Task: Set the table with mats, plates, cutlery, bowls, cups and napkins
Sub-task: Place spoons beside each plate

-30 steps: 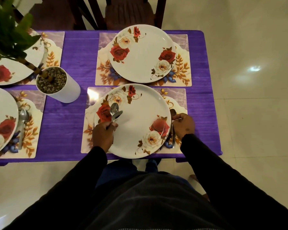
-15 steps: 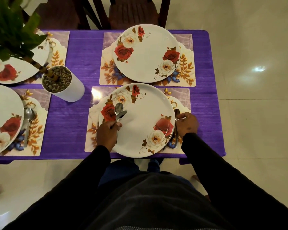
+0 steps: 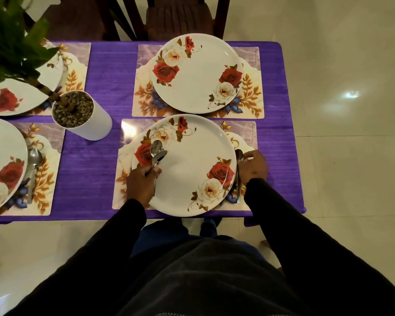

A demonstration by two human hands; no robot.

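A rose-patterned near plate [image 3: 192,165] sits on a floral mat [image 3: 244,133] at the table's front edge. Over the plate's left side, my left hand [image 3: 141,181] grips the handles of two spoons [image 3: 157,151], their bowls pointing away from me. A third spoon [image 3: 238,179] lies on the mat along the plate's right rim. My right hand [image 3: 252,167] rests over it with curled fingers pinching near its neck. Behind stands a far plate [image 3: 196,74] on its own mat [image 3: 249,58], with no cutlery beside it.
The purple table [image 3: 96,65] also holds two left settings: a near-left plate [image 3: 0,167] with a spoon [image 3: 33,165] on its mat [image 3: 46,137], and a far-left plate [image 3: 21,96]. A white plant pot [image 3: 94,124] stands between them. A wooden chair [image 3: 178,17] is at the far side.
My right hand has slid slightly along the spoon beside the plate. My left hand keeps holding the two spoons over the plate. The view has shifted a little.
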